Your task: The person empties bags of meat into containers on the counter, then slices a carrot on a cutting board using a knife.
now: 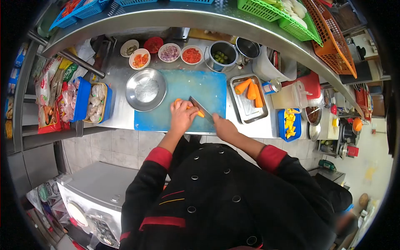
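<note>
My left hand [183, 115] presses down on an orange carrot [201, 113] lying on the blue cutting board [183, 83]; its fingers curl over the carrot and hide much of it. In my right hand [225, 126] is the handle of a kitchen knife [200, 106], whose blade lies along the carrot, close to my left fingertips. Whether the blade has cut into the carrot I cannot tell. A round metal bowl [130, 92] rests at the board's left edge. To the right, a metal tray [248, 118] holds several peeled carrots [251, 90].
Behind the board stand small bowls of chopped vegetables, including red onion [169, 53] and diced red pieces [191, 55], and a metal pot [221, 62] with green items. A blue container [289, 135] of yellow pieces sits at right. An overhead shelf [187, 18] spans the back.
</note>
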Action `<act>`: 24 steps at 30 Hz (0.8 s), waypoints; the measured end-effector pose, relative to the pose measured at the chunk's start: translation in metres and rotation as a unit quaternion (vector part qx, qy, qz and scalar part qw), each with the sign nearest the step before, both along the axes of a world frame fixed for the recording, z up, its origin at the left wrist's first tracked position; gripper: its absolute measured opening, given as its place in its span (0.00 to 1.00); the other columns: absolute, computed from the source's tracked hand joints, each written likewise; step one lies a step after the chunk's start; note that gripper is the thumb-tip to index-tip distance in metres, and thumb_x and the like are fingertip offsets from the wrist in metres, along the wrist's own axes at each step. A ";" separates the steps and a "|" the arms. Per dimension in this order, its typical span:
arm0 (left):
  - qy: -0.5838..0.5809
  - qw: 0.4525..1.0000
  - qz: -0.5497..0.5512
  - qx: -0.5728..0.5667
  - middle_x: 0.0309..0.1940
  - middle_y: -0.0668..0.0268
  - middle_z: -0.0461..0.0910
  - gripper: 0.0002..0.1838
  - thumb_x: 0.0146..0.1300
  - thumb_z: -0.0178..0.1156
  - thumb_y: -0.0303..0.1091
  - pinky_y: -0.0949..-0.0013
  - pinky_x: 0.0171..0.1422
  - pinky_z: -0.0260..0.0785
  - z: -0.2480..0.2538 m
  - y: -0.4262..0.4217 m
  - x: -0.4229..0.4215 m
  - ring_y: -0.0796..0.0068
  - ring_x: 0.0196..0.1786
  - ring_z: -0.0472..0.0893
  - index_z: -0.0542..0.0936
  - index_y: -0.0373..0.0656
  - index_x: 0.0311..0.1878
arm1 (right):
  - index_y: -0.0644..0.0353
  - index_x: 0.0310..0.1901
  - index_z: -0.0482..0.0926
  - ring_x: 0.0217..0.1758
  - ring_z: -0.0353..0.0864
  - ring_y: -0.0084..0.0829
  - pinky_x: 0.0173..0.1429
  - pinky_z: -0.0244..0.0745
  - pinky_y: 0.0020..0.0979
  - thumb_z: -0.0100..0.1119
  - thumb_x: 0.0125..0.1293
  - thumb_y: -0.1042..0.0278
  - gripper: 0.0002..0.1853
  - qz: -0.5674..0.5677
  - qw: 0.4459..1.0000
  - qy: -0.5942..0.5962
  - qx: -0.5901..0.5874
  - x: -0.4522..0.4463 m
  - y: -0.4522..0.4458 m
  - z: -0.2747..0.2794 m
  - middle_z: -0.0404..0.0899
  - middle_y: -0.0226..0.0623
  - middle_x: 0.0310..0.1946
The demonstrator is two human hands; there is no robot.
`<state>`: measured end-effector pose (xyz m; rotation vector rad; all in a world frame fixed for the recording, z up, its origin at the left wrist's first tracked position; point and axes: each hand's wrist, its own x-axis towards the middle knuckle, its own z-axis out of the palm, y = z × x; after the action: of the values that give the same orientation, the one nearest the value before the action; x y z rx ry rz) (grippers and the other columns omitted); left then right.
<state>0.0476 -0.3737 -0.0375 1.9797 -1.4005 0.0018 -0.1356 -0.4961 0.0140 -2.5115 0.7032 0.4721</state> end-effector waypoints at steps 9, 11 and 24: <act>-0.001 1.000 0.003 0.004 0.44 0.74 0.79 0.09 0.53 0.74 0.39 0.48 0.68 0.58 -0.003 0.000 0.000 0.62 0.57 0.74 0.89 0.56 0.39 | 0.63 0.52 0.64 0.39 0.87 0.59 0.43 0.82 0.55 0.53 0.67 0.76 0.14 0.021 0.998 -0.058 0.006 0.013 -0.018 0.021 0.84 0.59 0.37; 0.000 1.000 0.006 0.002 0.44 0.74 0.79 0.09 0.53 0.75 0.39 0.48 0.68 0.58 -0.005 0.001 0.001 0.62 0.57 0.74 0.89 0.56 0.39 | 0.62 0.52 0.64 0.39 0.87 0.59 0.43 0.82 0.54 0.55 0.67 0.75 0.15 0.013 1.000 -0.009 0.010 0.001 -0.015 0.038 0.84 0.58 0.37; 0.003 1.000 -0.008 0.009 0.43 0.75 0.81 0.08 0.55 0.74 0.38 0.49 0.66 0.60 -0.003 -0.003 0.003 0.62 0.57 0.74 0.89 0.55 0.38 | 0.63 0.52 0.63 0.39 0.85 0.62 0.44 0.81 0.57 0.55 0.70 0.71 0.14 -0.018 0.998 -0.067 0.009 0.048 -0.014 -0.013 0.83 0.59 0.33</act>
<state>0.0511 -0.3766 -0.0405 1.9823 -1.4171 -0.0239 -0.0880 -0.5106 0.0010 -2.4820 0.6864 0.2921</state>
